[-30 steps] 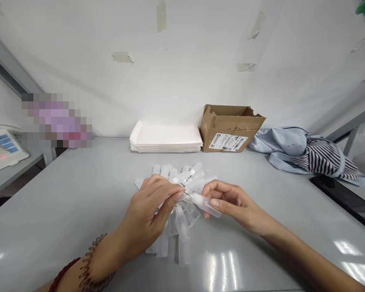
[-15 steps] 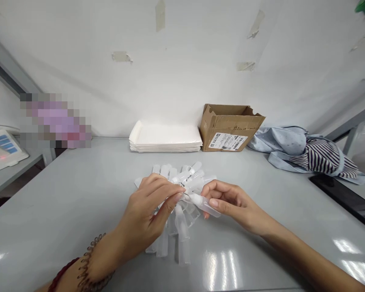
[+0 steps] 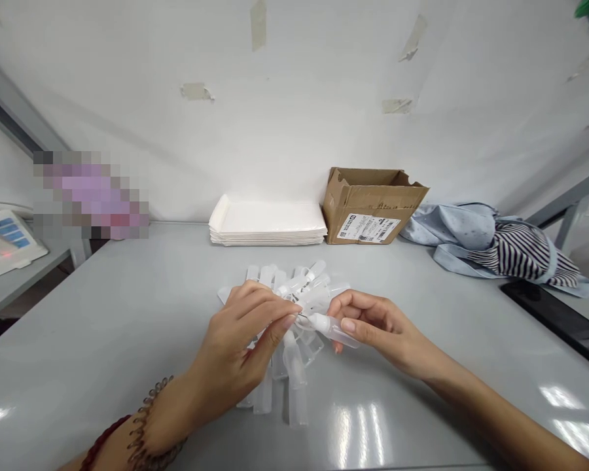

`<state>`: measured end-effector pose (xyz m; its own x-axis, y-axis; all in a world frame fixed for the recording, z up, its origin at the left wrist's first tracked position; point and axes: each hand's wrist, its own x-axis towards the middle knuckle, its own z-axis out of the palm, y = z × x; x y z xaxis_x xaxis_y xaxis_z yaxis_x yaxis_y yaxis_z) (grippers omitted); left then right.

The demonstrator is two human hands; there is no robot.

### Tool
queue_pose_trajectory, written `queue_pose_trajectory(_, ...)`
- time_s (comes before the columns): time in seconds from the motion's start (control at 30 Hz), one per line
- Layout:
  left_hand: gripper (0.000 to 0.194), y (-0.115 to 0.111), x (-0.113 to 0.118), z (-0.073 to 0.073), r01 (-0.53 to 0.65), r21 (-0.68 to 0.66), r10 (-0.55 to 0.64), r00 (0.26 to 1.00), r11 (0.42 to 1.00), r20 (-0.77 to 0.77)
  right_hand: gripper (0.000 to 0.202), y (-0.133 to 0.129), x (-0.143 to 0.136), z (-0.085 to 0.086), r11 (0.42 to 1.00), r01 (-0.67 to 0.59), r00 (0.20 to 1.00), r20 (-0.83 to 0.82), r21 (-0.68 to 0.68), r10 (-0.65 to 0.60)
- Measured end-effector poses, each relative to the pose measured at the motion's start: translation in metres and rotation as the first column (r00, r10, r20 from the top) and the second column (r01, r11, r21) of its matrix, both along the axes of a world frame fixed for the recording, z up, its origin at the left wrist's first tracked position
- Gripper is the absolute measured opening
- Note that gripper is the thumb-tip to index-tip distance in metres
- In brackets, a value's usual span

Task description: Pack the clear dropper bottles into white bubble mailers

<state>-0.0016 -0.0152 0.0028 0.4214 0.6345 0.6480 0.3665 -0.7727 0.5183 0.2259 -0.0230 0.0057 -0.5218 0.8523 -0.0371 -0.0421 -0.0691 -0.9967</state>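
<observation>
Between thumb and fingers of my right hand [image 3: 385, 332] lies a small translucent squeeze bottle [image 3: 341, 333], tilted, its white nozzle end towards my left hand [image 3: 245, 337]. The left fingertips are pinched together on a thin dark metal pin [image 3: 303, 316], which runs towards the nozzle; whether it touches or enters the opening I cannot tell. Under and around both hands spreads a pile of similar clear bottles [image 3: 297, 379], several of them fanned out on the grey table. My left hand hides part of this pile.
At the back of the grey table [image 3: 127, 327] rests a stack of white padded envelopes [image 3: 267, 219]. Beside it stands an open cardboard box [image 3: 377, 199]. Light blue and striped cloth [image 3: 510, 245] and a black phone-like slab [image 3: 559, 317] lie at the right.
The bottle and my right hand have shifted very slightly to the right. The left hand keeps its pinch, and the pile looks the same.
</observation>
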Motion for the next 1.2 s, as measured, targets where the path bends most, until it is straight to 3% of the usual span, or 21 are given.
queue_pose_trajectory(1.2,0.019,-0.0026,-0.001,0.0007,0.01,0.043,-0.009,1.0,0.999,-0.012,0.017,0.0004,0.001,0.002,1.0,0.0,1.0,0.009,0.028,0.0)
